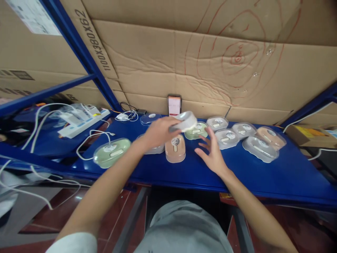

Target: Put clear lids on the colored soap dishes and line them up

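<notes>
Nearest the camera, grey trousers [181,228] are seen below the blue shelf [263,179]. The right hand [212,154] is held open above the shelf, fingers spread, holding nothing. Up and to its left, the left hand [158,133] is closed around a clear plastic case [186,121], lifted above a beige case [175,149]; the long axis of the lifted case runs left to right, its free end pointing toward the right hand. Its contents are blurred. A case under the left wrist is partly hidden. Further back, a row of similar cases [229,135] lies before a cardboard wall [210,70].
</notes>
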Demonstrator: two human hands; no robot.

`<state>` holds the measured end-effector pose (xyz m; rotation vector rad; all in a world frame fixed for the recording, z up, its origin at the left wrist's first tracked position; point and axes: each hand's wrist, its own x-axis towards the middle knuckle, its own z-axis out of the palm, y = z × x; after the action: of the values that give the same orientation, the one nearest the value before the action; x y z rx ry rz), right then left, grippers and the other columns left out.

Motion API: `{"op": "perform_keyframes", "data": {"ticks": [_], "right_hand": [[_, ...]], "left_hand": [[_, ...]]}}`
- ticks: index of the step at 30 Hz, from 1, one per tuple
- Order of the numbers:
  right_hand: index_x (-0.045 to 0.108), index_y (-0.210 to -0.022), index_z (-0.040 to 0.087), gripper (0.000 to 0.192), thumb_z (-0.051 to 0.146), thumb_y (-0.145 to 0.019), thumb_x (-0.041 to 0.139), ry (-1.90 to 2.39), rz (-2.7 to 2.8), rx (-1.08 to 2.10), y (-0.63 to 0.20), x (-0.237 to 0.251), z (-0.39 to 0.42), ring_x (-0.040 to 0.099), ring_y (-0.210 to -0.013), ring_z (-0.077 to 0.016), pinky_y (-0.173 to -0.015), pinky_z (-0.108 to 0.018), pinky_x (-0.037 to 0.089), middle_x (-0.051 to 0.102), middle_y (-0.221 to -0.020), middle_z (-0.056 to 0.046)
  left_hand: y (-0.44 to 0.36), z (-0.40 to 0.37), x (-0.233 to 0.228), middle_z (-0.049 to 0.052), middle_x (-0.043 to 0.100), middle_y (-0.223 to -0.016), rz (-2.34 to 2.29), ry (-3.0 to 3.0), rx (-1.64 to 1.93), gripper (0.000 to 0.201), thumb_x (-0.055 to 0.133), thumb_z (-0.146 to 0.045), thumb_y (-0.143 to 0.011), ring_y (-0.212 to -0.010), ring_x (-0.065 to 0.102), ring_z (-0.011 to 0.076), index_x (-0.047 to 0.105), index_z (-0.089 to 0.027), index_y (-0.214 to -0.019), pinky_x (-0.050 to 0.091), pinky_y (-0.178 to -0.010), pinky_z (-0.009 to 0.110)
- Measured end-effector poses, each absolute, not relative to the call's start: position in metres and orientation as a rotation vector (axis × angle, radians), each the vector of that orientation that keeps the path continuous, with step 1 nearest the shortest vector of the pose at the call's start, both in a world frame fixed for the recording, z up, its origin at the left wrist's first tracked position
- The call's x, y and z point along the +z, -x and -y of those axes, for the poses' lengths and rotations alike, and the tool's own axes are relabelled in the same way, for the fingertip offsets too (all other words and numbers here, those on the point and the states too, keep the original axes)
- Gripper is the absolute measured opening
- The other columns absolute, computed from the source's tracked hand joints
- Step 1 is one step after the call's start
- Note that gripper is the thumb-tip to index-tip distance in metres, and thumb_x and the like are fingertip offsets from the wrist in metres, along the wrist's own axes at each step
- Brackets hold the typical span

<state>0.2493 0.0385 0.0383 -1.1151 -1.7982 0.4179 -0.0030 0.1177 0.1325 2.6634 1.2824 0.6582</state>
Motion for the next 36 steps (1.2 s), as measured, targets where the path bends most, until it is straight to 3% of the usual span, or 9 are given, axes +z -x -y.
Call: {"op": "perform_keyframes", "data": {"ticks": [2, 8, 12, 16, 22, 25, 28, 31, 36], "right_hand": [[-0.007, -0.173, 0.029, 0.091, 0.058, -0.108, 0.049, 1.114, 1.669, 0.455, -0.254, 0.04, -0.023, 0.06, -0.142, -0.0324, -0.105, -0.049, 0.06, 0.032, -0.173, -0.022], [0.031, -0.168, 0.024, 0.089, 0.071, -0.098, 0.061, 1.288, 1.641, 0.329, -0.294, 0.009, 0.043, 0.055, -0.147, -0.0363, -0.114, -0.05, 0.055, 0.046, -0.165, -0.019], [0.025, -0.171, 0.026, 0.098, 0.065, -0.094, 0.072, 1.485, 1.653, 0.311, -0.319, -0.014, 0.065, 0.061, -0.14, -0.0366, -0.11, -0.053, 0.056, 0.055, -0.158, -0.019], [0.016, -0.173, 0.028, 0.104, 0.063, -0.094, 0.072, 1.663, 1.816, 0.168, -0.333, -0.022, 0.067, 0.056, -0.143, -0.0418, -0.115, -0.067, 0.046, 0.058, -0.156, -0.019], [0.016, -0.174, 0.028, 0.096, 0.056, -0.099, 0.07, 1.585, 1.908, -0.064, -0.328, -0.013, 0.06, 0.023, -0.164, -0.0473, -0.121, -0.071, 0.038, 0.009, -0.181, -0.022], [0.043, -0.163, 0.035, 0.066, 0.041, -0.103, 0.068, 1.418, 2.044, -0.139, -0.326, -0.003, 0.056, 0.038, -0.159, -0.04, -0.122, -0.065, 0.041, 0.038, -0.173, -0.014], [0.061, -0.148, 0.034, 0.047, 0.032, -0.102, 0.069, 1.306, 2.041, -0.146, -0.331, 0.003, 0.055, 0.059, -0.144, -0.0336, -0.118, -0.058, 0.05, 0.068, -0.147, -0.009], [0.066, -0.139, 0.03, 0.039, 0.033, -0.1, 0.071, 1.315, 2.008, -0.112, -0.336, -0.001, 0.06, 0.064, -0.138, -0.0329, -0.116, -0.057, 0.053, 0.074, -0.135, -0.008], [0.063, -0.146, 0.032, 0.042, 0.027, -0.103, 0.065, 1.331, 2.046, -0.066, -0.339, -0.013, 0.068, 0.059, -0.144, -0.0325, -0.118, -0.06, 0.053, 0.069, -0.141, -0.01]], "left_hand": [[-0.019, -0.078, 0.124, 0.004, 0.077, -0.132, -0.958, -2.71, 0.793, 0.031, 0.065, -0.037, -0.104, -0.121, 0.072, 0.0266, 0.074, -0.028, -0.132, 0.054, -0.108, 0.043], [-0.062, -0.017, 0.069, 0.005, 0.078, -0.13, -0.654, -2.439, 0.863, 0.028, 0.064, -0.037, -0.107, -0.118, 0.073, 0.0228, 0.073, -0.026, -0.131, 0.056, -0.102, 0.038], [-0.072, -0.016, 0.038, 0.006, 0.079, -0.125, -0.775, -2.473, 0.874, 0.025, 0.065, -0.036, -0.106, -0.113, 0.072, 0.0251, 0.072, -0.024, -0.126, 0.054, -0.095, 0.041], [-0.076, -0.016, 0.025, 0.007, 0.078, -0.129, -0.947, -2.68, 0.9, 0.025, 0.06, -0.028, -0.108, -0.115, 0.069, 0.028, 0.069, -0.023, -0.131, 0.05, -0.099, 0.048], [-0.085, -0.004, 0.013, 0.008, 0.075, -0.135, -1.062, -2.676, 0.99, 0.032, 0.052, -0.025, -0.111, -0.124, 0.067, 0.0272, 0.064, -0.026, -0.141, 0.043, -0.117, 0.054], [-0.092, 0.003, 0.009, 0.008, 0.074, -0.138, -0.983, -2.694, 0.975, 0.035, 0.051, -0.025, -0.111, -0.128, 0.066, 0.026, 0.062, -0.028, -0.144, 0.035, -0.127, 0.059], [-0.095, 0.005, 0.006, 0.012, 0.065, -0.149, -0.952, -2.706, 0.942, 0.039, 0.057, -0.025, -0.108, -0.141, 0.06, 0.0282, 0.059, -0.027, -0.147, 0.038, -0.127, 0.057], [-0.095, 0.005, 0.005, 0.015, 0.058, -0.155, -0.946, -2.742, 0.883, 0.042, 0.062, -0.025, -0.105, -0.149, 0.053, 0.0314, 0.058, -0.024, -0.147, 0.046, -0.123, 0.053], [-0.096, 0.005, 0.005, 0.013, 0.062, -0.152, -0.96, -2.773, 0.852, 0.037, 0.053, -0.017, -0.108, -0.15, 0.052, 0.0299, 0.061, -0.024, -0.143, 0.054, -0.114, 0.047]]}}
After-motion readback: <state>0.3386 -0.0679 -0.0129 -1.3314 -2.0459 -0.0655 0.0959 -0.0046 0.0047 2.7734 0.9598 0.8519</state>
